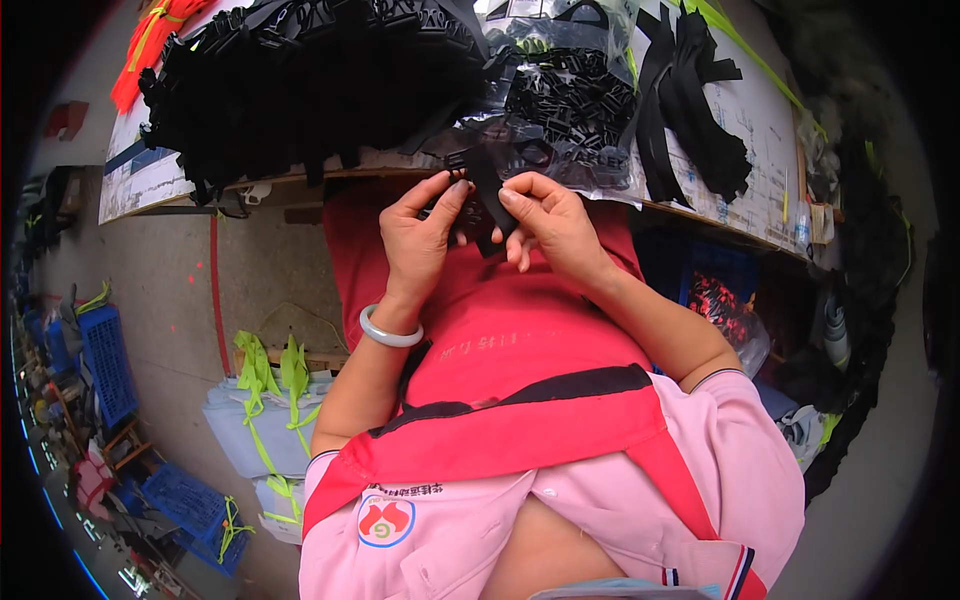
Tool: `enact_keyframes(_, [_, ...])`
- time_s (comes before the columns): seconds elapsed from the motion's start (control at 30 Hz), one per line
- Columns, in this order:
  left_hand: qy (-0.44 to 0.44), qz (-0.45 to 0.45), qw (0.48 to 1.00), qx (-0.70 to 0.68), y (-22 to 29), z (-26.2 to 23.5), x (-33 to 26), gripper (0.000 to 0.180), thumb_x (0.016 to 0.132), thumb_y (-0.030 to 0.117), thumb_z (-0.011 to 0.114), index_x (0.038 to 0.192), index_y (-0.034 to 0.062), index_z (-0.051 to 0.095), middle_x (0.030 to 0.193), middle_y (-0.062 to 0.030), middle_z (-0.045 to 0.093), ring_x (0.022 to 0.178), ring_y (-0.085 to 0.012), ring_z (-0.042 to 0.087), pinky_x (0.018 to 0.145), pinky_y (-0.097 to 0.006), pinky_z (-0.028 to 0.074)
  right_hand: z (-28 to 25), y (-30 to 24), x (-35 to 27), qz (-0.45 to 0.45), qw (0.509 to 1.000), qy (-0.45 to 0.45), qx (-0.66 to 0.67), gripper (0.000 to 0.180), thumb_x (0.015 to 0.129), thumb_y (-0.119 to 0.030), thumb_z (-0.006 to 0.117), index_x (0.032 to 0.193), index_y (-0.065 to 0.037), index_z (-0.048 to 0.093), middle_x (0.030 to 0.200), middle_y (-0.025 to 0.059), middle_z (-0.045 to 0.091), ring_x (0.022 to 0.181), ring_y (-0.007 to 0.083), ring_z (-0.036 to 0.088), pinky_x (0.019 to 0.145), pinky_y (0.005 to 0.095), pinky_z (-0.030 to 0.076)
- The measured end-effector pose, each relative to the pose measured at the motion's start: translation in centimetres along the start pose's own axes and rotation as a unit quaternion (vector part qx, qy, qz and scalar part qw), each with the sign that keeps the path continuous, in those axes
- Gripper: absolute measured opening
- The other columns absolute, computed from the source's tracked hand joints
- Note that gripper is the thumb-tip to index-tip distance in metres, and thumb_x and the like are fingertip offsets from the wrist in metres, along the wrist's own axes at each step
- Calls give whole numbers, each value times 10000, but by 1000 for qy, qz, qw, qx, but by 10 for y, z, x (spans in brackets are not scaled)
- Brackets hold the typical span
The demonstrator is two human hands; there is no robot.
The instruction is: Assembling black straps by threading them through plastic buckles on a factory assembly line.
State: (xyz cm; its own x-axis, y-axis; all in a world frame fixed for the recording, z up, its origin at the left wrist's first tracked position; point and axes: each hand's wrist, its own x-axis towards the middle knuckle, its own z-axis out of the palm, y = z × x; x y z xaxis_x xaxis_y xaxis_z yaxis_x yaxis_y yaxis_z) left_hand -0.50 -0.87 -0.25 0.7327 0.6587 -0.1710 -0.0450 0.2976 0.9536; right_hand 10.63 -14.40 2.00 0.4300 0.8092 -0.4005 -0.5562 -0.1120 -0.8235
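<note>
Both hands meet over my lap at the table's front edge, around a short black webbing strap [487, 180]. My left hand [412, 240] is closed, thumb and forefinger pinching at the strap's left side, close to a small black plastic buckle [457, 160]. On the other side my right hand [562, 228] pinches the strap's edge between thumb and forefinger, its other fingers curled below. The strap's lower end hangs between the hands. Black on black hides how strap and buckle join. Just beyond the hands lies a clear plastic bag of black buckles [570, 105].
A big heap of black straps with buckles [310, 100] covers the left of the table [140, 185]. Loose black webbing strips [700, 120] lie at right, orange-red cords [150, 50] at far left. Pale bundles tied in lime green [250, 430] and blue crates [107, 360] stand on the floor.
</note>
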Motion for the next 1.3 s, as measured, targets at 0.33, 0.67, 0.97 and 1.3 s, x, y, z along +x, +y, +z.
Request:
enact_keyframes(0.33, [7, 1, 1000, -9, -8, -5, -4, 196, 896, 74, 657, 1070, -15, 673, 834, -20, 662, 588, -63, 569, 478, -197, 457, 4, 11, 2, -19, 1000, -9, -6, 219, 981, -204, 539, 1086, -12, 526, 775, 123, 648, 515, 138, 626, 430, 216, 495])
enact_keyframes(0.67, [-38, -121, 991, -31, 12, -16, -7, 253, 920, 188, 635, 1121, 35, 648, 777, -12, 631, 623, -85, 598, 483, -184, 455, 1, -3, 14, -79, 993, -24, -82, 209, 933, -174, 619, 1083, -30, 635, 843, 51, 654, 646, 103, 634, 512, 195, 478])
enact_keyframes(0.97, [-19, -114, 993, 6, 12, -27, -4, 196, 894, 201, 676, 921, 8, 695, 709, -12, 635, 507, -51, 534, 411, -189, 398, 25, -57, -20, -475, 855, -32, -205, 113, 961, -53, 517, 1002, 7, 604, 790, 102, 594, 723, 170, 590, 668, 279, 489])
enact_keyframes(1.3, [18, -54, 998, 37, 8, -26, -12, 175, 899, 177, 674, 945, 10, 695, 697, 22, 620, 506, -26, 521, 419, -179, 395, 7, -23, -5, -12, 974, -26, -224, 164, 913, -159, 611, 867, -1, 619, 685, -10, 613, 584, 20, 527, 505, 188, 404])
